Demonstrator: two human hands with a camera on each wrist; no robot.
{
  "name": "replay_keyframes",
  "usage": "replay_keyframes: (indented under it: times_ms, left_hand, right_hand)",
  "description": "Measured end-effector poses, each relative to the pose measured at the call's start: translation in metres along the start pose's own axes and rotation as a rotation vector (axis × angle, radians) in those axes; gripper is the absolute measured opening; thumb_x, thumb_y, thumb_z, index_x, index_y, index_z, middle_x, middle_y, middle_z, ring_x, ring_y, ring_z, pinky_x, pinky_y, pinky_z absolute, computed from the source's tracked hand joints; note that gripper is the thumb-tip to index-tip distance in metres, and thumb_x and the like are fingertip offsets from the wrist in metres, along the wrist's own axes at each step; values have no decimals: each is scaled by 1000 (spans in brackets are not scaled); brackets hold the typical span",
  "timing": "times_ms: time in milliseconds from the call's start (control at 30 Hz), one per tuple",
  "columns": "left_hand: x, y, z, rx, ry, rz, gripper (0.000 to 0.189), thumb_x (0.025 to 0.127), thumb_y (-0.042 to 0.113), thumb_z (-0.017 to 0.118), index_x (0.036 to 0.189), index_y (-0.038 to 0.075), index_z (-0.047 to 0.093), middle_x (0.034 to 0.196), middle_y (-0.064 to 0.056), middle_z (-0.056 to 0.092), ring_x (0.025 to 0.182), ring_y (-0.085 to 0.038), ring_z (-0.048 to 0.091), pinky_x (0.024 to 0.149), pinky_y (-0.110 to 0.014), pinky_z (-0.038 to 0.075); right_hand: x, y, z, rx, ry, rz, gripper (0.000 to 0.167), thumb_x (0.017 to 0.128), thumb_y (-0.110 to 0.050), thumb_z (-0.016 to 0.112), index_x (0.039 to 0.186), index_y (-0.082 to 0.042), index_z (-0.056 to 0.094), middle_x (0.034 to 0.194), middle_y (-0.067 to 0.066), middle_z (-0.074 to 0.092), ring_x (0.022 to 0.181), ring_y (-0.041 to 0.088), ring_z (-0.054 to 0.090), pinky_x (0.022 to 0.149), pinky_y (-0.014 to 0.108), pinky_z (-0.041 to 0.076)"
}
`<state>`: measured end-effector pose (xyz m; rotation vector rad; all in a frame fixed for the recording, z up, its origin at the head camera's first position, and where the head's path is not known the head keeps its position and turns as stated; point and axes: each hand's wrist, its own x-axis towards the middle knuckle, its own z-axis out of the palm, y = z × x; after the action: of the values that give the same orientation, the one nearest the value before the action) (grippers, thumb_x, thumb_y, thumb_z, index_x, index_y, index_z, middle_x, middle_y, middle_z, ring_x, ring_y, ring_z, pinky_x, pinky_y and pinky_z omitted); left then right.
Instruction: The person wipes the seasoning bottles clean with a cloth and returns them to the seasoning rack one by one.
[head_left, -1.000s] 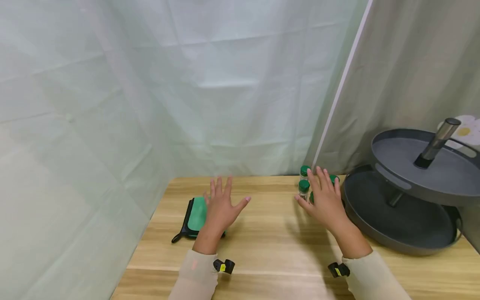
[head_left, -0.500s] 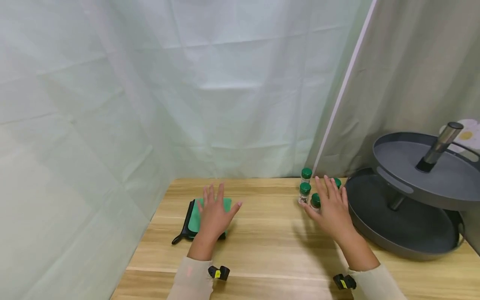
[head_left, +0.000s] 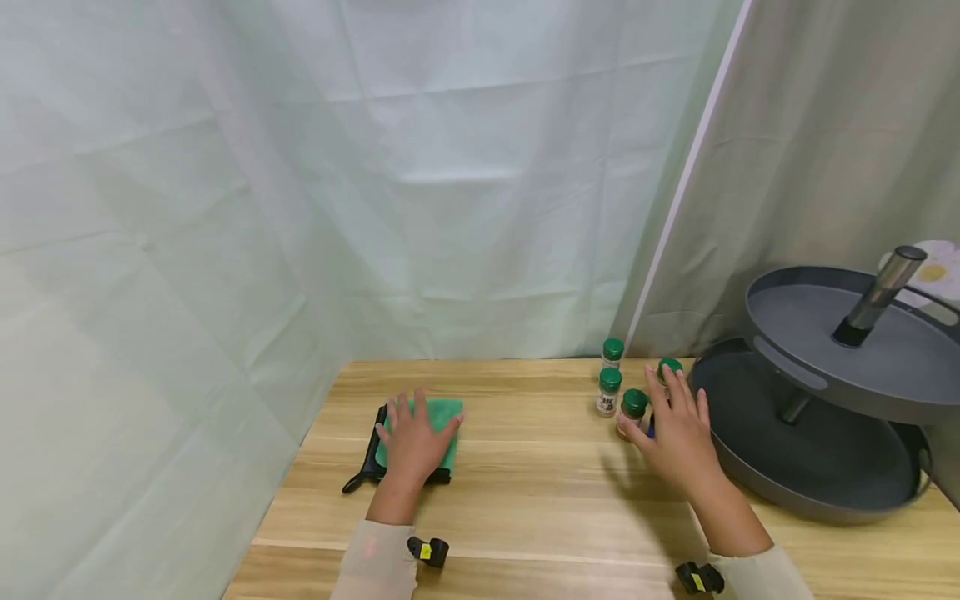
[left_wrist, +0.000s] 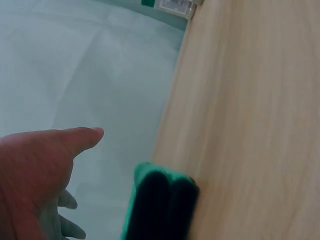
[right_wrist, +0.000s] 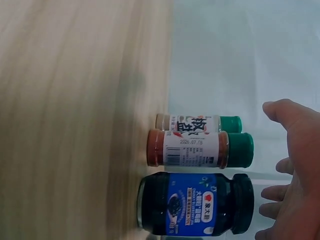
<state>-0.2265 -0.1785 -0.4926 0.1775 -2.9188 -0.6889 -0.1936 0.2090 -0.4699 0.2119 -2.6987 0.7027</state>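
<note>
The right hand (head_left: 678, 446) hides most of the blue-labelled jar (right_wrist: 192, 204) in the head view.

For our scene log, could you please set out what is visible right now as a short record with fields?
Left hand: fingers spread, above the green pad with black edging, holding nothing
Right hand: fingers spread, close to the jars, holding nothing
Green-capped jars: four in the head view, upright
Blue-labelled jar: black lid, upright, mostly hidden behind the right hand in the head view
Two-tier tray: dark grey, right of the jars
Surface: wooden tabletop
</note>
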Motion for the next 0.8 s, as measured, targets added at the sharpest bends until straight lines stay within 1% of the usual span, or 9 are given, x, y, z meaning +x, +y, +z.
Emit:
replay_keyframes:
  times_ms: [100, 200, 400, 500, 633, 800]
  left_hand:
    - [1, -7, 2, -6, -7, -31, 96, 94, 59, 61, 159, 1, 21, 164, -32, 15, 154, -52, 4, 114, -78, 9]
    - [1, -12, 3, -14, -20, -62, 97, 94, 59, 61, 159, -1, 20, 163, -33, 14, 154, -52, 5, 115, -77, 10]
    - [-1, -17, 4, -8, -43, -120, 99, 94, 57, 62, 157, -8, 20, 162, -36, 13, 152, -54, 8, 114, -77, 15]
    - [-1, -19, 3, 3, -56, -134, 102, 93, 57, 63, 156, -11, 20, 161, -38, 15, 151, -56, 10, 113, -77, 16]
    - [0, -23, 2, 41, -69, -153, 107, 90, 58, 67, 154, -14, 21, 159, -41, 17, 148, -60, 15, 113, -76, 19]
    - [-1, -27, 3, 69, -83, -152, 110, 88, 59, 69, 153, -15, 20, 158, -42, 17, 146, -61, 17, 112, -75, 21]
  right_hand:
    - [-2, 2, 1, 3, 5, 2, 90, 94, -44, 70, 161, -10, 21, 162, 29, 23, 153, 49, 13, 118, 72, 6]
    - [-4, 5, 2, 8, 9, 8, 91, 94, -44, 70, 162, -11, 20, 162, 29, 23, 153, 49, 13, 118, 72, 6]
    - [-6, 6, 1, 14, 20, 17, 91, 92, -40, 73, 161, -8, 21, 160, 31, 24, 150, 52, 18, 117, 72, 13]
    - [-6, 7, 2, 17, 18, 18, 90, 92, -37, 73, 160, -5, 23, 160, 32, 24, 149, 53, 20, 116, 71, 17]
    - [-8, 6, 6, 23, 6, 9, 87, 92, -35, 74, 158, -3, 28, 158, 32, 27, 148, 54, 21, 115, 70, 20]
    - [-12, 5, 10, 25, 7, 4, 82, 91, -32, 75, 153, 3, 34, 156, 33, 31, 147, 54, 23, 115, 69, 21]
